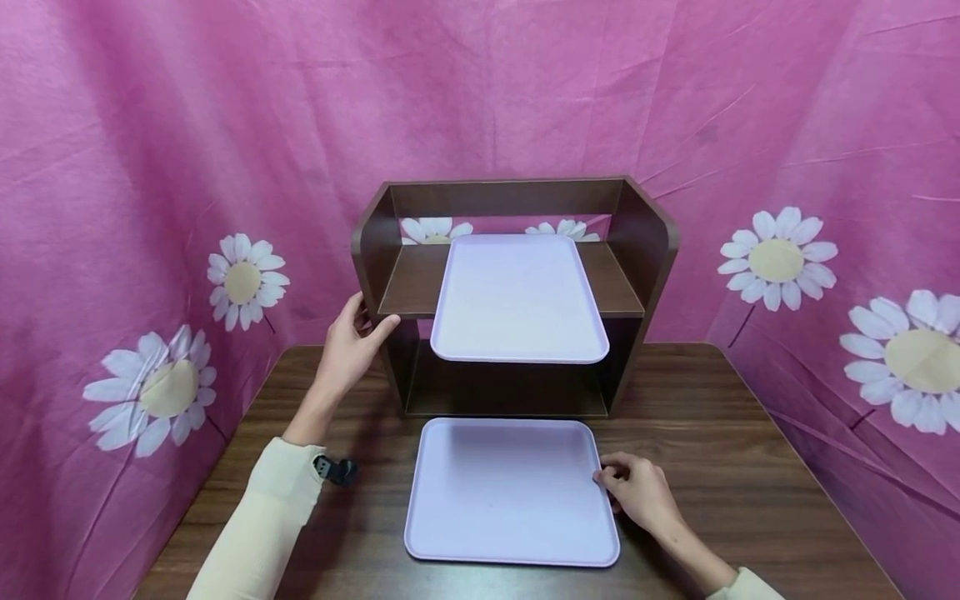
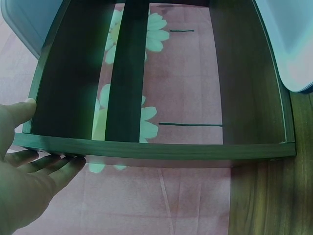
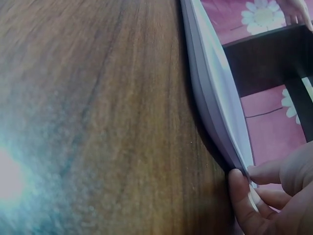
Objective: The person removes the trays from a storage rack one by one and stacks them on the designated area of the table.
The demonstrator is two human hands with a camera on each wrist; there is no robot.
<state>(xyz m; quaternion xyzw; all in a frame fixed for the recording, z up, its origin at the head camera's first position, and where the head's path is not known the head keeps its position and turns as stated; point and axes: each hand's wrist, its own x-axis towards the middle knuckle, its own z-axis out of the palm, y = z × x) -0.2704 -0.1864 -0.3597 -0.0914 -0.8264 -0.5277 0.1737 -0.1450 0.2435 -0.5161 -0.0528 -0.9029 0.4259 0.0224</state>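
Note:
A dark brown two-tier desk shelf point(image 1: 633, 242) stands on the table. My left hand point(image 1: 351, 346) grips its left side near the middle board; in the left wrist view the thumb point(image 2: 22, 110) lies at the board's front edge and the fingers point(image 2: 63, 171) go round the outside of the side panel point(image 2: 161, 151). One pale lilac tray point(image 1: 517, 296) lies on the middle board, its front part jutting out past the edge. A second lilac tray point(image 1: 510, 492) lies before the shelf. Its right rim is pinched between thumb and fingers of my right hand point(image 1: 637, 492).
The brown wood-grain table point(image 1: 712, 442) reaches out on both sides of the shelf. Behind and beside it hangs a pink cloth point(image 1: 495, 92) with large white daisies. A black band point(image 1: 335, 470) sits on my left wrist.

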